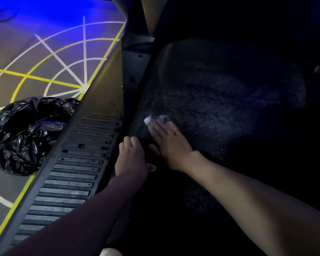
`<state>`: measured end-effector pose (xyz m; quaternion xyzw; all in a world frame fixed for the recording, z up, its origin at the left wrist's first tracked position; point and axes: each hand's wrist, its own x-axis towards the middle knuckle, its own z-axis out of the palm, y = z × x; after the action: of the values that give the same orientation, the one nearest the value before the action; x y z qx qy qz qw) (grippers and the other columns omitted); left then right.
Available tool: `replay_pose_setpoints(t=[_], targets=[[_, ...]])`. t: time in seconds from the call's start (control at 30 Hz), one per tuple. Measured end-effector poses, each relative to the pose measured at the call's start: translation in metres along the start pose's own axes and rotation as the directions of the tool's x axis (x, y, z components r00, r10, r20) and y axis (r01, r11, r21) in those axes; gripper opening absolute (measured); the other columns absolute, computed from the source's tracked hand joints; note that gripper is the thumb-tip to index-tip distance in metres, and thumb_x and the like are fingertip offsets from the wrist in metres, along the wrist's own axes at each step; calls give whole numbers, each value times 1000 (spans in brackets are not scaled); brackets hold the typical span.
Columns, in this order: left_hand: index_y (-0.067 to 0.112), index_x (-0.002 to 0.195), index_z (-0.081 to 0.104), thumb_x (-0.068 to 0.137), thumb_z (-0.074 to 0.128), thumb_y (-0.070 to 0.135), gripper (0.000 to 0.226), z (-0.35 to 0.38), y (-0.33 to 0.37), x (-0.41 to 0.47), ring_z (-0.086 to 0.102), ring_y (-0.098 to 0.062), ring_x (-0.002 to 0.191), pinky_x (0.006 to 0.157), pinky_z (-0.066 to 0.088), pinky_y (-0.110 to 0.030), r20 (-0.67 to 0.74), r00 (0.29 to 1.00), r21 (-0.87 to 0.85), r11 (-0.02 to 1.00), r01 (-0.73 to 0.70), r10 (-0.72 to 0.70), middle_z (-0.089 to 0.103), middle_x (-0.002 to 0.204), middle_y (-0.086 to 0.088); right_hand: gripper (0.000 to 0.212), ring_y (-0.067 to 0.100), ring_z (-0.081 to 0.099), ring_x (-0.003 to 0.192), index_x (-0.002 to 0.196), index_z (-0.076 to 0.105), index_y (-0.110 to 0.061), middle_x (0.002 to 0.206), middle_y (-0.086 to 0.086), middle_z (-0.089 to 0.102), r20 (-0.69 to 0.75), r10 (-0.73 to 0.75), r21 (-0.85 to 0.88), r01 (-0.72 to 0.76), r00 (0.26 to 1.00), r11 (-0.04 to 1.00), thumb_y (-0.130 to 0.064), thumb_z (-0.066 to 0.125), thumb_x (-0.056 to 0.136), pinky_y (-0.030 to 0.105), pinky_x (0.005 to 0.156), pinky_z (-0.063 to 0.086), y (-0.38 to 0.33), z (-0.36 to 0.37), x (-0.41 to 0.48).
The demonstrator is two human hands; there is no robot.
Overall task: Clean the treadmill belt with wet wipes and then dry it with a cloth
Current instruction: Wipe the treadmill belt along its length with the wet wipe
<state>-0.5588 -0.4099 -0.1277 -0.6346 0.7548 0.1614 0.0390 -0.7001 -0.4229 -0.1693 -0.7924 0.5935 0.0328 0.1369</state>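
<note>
The dark treadmill belt (220,108) fills the right half of the view, with a damp, smeared sheen across its middle. My right hand (168,139) lies flat on the belt near its left edge, fingers spread over a small white wet wipe (149,119) that shows past the fingertips. My left hand (132,156) rests at the belt's left edge beside the side rail, fingers curled, with nothing visible in it.
A ribbed grey side rail (72,172) runs diagonally along the belt's left side. A crumpled black plastic bag (26,133) sits on the floor left of the rail. The floor carries yellow and white painted lines (63,71). An upright post (150,15) rises at the top.
</note>
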Motion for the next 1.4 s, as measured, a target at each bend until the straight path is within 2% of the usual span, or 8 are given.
replay_pose_setpoints(t=[0.13,0.27,0.7,0.83,0.97,1.1,1.27,1.4], targets=[[7,127,32,77,75,38,73,-2,1,0,37,-22,117,101,32,-28,27,999,79,996,-35,33,36,126,-7,66,19,-6,153,159,3,-13,167,5,1,55,-292,-33,294,955,955,-44,14,101,40,123,-3,2,5,-14],[11,122,33,69,82,43,78,-3,4,1,37,-24,117,101,34,-31,51,999,73,997,-1,-2,37,126,-9,66,18,-12,152,159,-1,-15,167,5,-4,-6,52,-6,-52,999,999,-48,13,103,41,123,-6,18,0,-16],[10,144,22,75,80,35,93,-3,11,11,12,-29,146,112,30,-39,191,975,201,968,-150,111,9,160,-9,67,17,-13,152,158,2,-16,166,4,-4,85,-198,-59,203,977,977,-51,16,104,41,123,-7,31,5,-51],[9,144,21,75,79,34,93,-7,18,14,18,-33,142,109,35,-44,231,968,218,965,-147,96,14,157,-12,67,16,-18,151,158,-2,-15,166,4,-9,-3,123,-34,-123,992,992,-51,16,104,41,122,-11,40,1,-53],[6,149,10,73,78,40,107,-8,31,18,0,-36,148,115,22,-50,346,938,171,983,-64,1,-4,161,-18,67,17,-12,152,159,4,-16,166,4,-5,66,-178,-49,182,982,982,-51,21,104,39,122,-10,33,6,-67],[4,151,-7,62,81,62,138,-4,40,15,-17,-38,147,116,8,-56,433,900,143,990,-10,-54,-23,157,-22,68,14,-20,150,159,-3,-17,166,2,-12,-19,184,-8,-184,983,983,-53,9,102,39,122,-12,61,4,-69],[0,151,-5,67,80,57,132,4,45,8,-15,-43,146,117,7,-56,344,938,198,980,-26,-45,-19,156,-28,66,9,-20,149,158,0,-19,163,-4,-13,70,-77,28,75,995,997,-53,15,104,39,122,-12,59,7,-92],[9,153,-12,76,77,45,123,7,47,8,-17,-34,147,119,6,-47,334,928,194,952,-236,162,-23,159,-18,69,11,-24,148,157,-8,-18,165,0,-16,-6,223,38,-222,975,974,-54,9,101,38,121,-16,76,6,-99]])
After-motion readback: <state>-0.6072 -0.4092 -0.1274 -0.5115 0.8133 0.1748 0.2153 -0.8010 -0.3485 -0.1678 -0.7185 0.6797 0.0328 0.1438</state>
